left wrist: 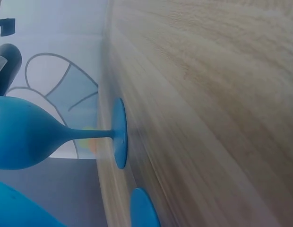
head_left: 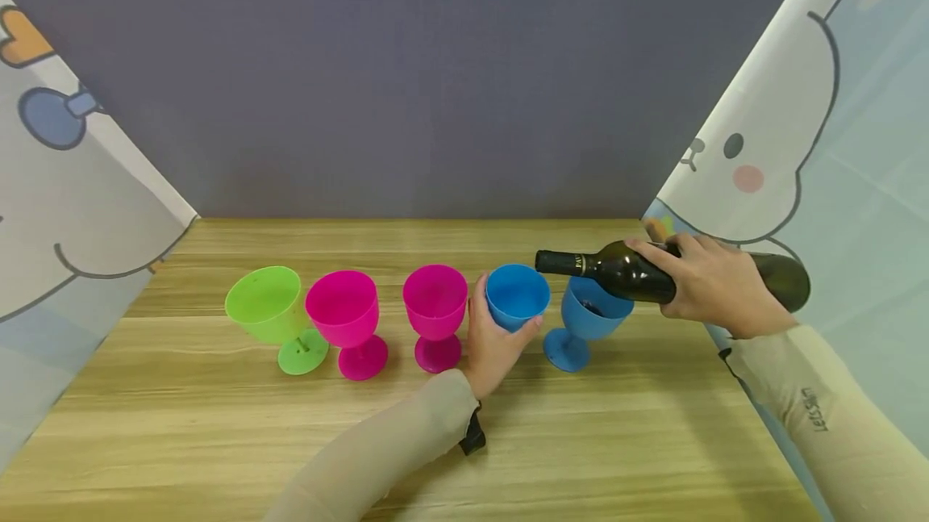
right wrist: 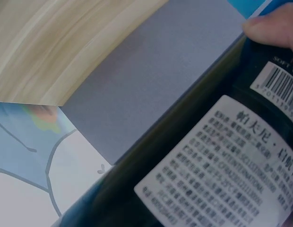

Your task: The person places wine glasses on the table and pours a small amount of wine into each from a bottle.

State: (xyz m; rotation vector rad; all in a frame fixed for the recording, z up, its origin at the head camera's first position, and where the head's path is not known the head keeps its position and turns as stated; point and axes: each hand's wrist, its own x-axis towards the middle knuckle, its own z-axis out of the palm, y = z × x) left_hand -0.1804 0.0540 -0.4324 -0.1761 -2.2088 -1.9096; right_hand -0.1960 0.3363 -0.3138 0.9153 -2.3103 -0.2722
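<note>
In the head view my right hand (head_left: 707,284) grips a dark wine bottle (head_left: 639,273) by its body. The bottle lies nearly level, its mouth pointing left beside the rim of a blue goblet (head_left: 517,296). My left hand (head_left: 495,344) holds that goblet's bowl, thumb and fingers on either side. Another blue goblet (head_left: 591,312) stands to the right under the bottle, with some dark liquid inside. The right wrist view shows the bottle's white back label (right wrist: 222,165) and a thumb on the glass. No liquid stream is visible at the bottle's mouth.
Left of my left hand stand two magenta goblets (head_left: 435,304) (head_left: 344,308) and a lime green goblet (head_left: 267,306), in a row on the wooden table (head_left: 218,433). A grey panel (head_left: 421,86) rises behind. Cartoon-printed cloths (head_left: 762,127) flank both sides.
</note>
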